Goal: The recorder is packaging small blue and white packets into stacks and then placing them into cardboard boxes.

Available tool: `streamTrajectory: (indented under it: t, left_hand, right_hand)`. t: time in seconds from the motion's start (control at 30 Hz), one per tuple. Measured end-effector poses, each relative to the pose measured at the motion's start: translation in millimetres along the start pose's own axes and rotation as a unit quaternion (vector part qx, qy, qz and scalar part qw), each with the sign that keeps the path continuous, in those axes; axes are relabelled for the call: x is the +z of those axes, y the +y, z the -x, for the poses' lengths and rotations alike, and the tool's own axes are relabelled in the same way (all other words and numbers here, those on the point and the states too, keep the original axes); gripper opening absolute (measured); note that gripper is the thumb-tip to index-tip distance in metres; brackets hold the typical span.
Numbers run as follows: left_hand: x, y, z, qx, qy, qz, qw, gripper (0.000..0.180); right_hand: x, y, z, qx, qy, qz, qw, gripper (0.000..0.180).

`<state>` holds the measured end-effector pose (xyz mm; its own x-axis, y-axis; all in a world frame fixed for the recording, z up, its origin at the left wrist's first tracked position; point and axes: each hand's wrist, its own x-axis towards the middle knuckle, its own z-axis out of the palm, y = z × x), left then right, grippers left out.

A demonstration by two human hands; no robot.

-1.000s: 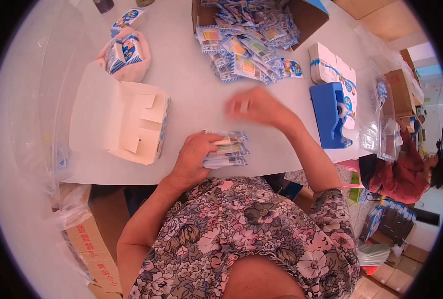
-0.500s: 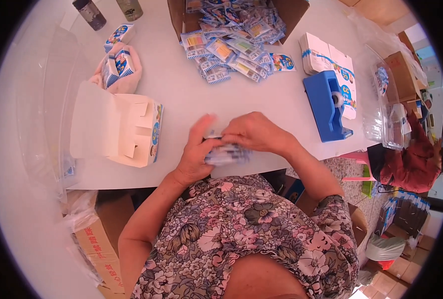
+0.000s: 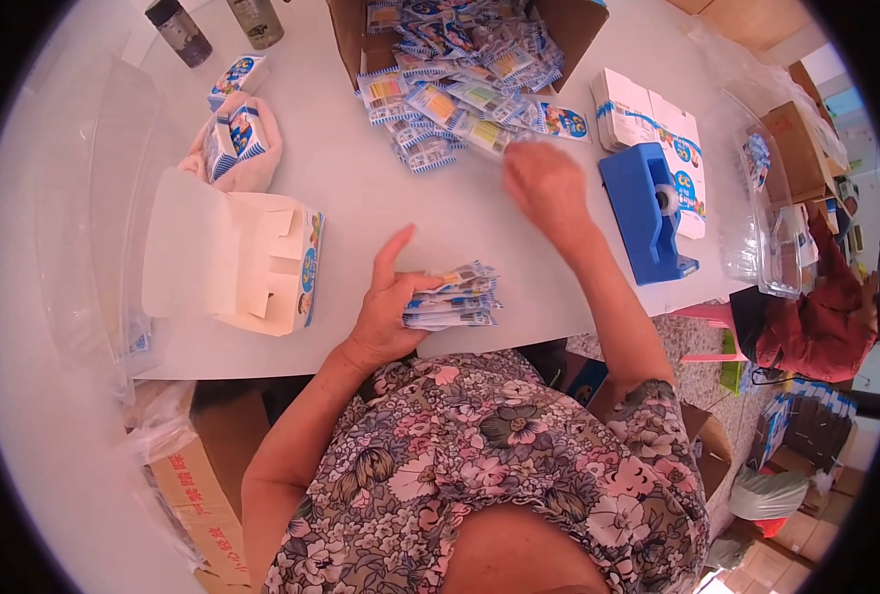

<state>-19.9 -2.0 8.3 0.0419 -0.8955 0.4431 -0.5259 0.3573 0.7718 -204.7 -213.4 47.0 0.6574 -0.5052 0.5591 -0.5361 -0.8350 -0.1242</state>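
the left hand [image 3: 386, 312] clamps a small stack of sachets [image 3: 455, 297] just right of the open white carton [image 3: 262, 262], still empty, while the right hand [image 3: 544, 178], fingers loosely spread, reaches beyond it toward the heaped loose sachets [image 3: 460, 94], so plenty remains.

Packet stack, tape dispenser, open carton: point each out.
packet stack [image 3: 455, 299], head view, top packet's middle
tape dispenser [image 3: 644, 210], head view, blue body's top
open carton [image 3: 262, 259], head view, inner white flap

Table [image 3: 361, 198]: white. Tape dispenser [image 3: 646, 213]: blue. Open carton [image 3: 252, 262]: white, blue print. Sachet stack [image 3: 455, 297]: blue-white striped. Blouse [image 3: 499, 475]: grey floral.
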Motion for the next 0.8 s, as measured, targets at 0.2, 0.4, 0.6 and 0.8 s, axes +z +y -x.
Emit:
streamTrajectory:
  t: [0.2,0.4,0.6,0.8]
  left_hand:
    - [0.4,-13.4,1.9,0.01,-0.07,0.059,0.996,0.055]
    - [1.7,-7.1,9.1,-0.169,-0.045,0.12,0.977,0.062]
    - [-5.7,-2.9,0.5,0.002,-0.019,-0.02,1.0,0.068]
    - [2.4,-4.5,4.3,-0.135,-0.057,0.167,0.975,0.059]
  right_hand:
    - [-4.4,-28.1,1.2,0.051,-0.177,-0.237,0.954,0.011]
    - [22.8,12.2,-12.0,0.012,0.014,0.05,0.999,0.008]
    - [-15.5,-31.7,0.1,-0.102,-0.267,-0.261,0.922,0.013]
    - [24.0,41.9,-62.9,-0.003,0.077,0.048,0.996,0.023]
